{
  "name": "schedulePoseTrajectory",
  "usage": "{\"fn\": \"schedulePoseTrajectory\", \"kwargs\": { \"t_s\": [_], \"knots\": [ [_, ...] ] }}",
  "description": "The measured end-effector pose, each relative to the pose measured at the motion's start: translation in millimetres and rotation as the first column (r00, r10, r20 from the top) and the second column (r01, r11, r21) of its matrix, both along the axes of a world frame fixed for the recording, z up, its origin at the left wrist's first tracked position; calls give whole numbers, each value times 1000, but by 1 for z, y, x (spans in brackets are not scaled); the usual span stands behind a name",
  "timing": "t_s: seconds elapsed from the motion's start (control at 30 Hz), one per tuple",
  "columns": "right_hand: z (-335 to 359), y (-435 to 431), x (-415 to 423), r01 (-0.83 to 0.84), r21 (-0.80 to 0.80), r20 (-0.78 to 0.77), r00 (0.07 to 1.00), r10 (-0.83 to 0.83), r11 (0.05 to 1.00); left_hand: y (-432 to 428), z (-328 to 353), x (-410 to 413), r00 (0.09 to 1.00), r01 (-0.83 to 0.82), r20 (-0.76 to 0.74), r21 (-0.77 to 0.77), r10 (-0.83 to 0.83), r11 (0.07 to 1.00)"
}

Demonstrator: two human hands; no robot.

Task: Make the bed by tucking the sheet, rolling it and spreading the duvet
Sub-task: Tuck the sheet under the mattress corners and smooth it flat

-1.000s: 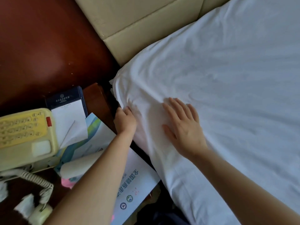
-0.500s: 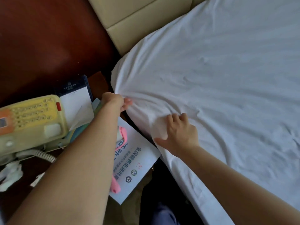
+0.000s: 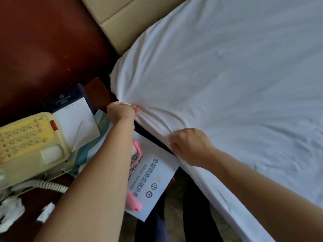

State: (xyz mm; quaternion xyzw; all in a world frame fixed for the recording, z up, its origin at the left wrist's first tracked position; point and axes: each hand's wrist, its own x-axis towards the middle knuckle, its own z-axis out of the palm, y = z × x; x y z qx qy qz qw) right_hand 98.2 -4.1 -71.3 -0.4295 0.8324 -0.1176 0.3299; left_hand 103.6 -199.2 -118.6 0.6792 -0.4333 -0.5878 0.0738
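sheet spread over bed, bunched at corner near headboard. left hand: fingers curled, gripping that bunch. right hand: fingers pinching edge fold farther from headboard. fabric likely light, limp, creases easily; grip the hem, pull taut.

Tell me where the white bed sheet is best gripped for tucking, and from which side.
Grip the white bed sheet at its loose edge over the mattress side, coming from the brown wooden nightstand side. The cloth bunches into folds there, where the left hand and right hand pinch it; the top lies flat.
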Motion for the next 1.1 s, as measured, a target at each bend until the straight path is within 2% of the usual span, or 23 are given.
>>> {"fn": "schedulePoseTrajectory", "kwargs": {
  "t_s": [0.1,0.17,0.27,0.37,0.43,0.53,0.63,0.67,0.73,0.83,0.97,1.03,1.1],
  "knots": [
    [2,1,2,3,19,10,1000,-3,1000,1,0,4,998,-59,26,-40,60,997],
    [-2,0,0,-12,58,11,1000,11,998,1,-3,1,999,-14,43,-15,15,1000],
    [-9,-2,-3,3,92,32,999,-6,996,6,-7,-5,977,134,174,-37,-125,990],
    [-15,-4,-4,-4,98,19,1000,3,995,29,2,-11,935,292,269,-212,-231,933],
    [-15,-6,-5,15,97,7,1000,-16,995,55,6,-7,920,386,163,-239,-356,891],
    [-16,-6,0,184,60,72,980,-188,981,93,6,14,892,449,20,-160,-452,879],
    [-20,1,7,396,-26,267,888,-375,918,105,-10,34,910,414,-36,78,-412,907],
    [-20,5,10,439,-28,338,849,-405,898,104,-10,38,918,397,-59,167,-393,902],
    [-20,13,14,490,-22,466,776,-425,871,97,-10,45,906,422,-71,242,-418,874],
    [-15,20,21,569,-1,568,677,-468,822,85,0,56,805,587,-27,186,-593,788],
    [-5,24,39,621,46,504,662,-555,782,74,34,87,671,741,-25,53,-741,669],
    [1,24,56,663,57,506,626,-594,747,72,49,109,660,751,0,-29,-751,659],
    [5,19,76,698,97,543,561,-625,710,72,63,136,691,722,70,-111,-719,683]
  ]
}}
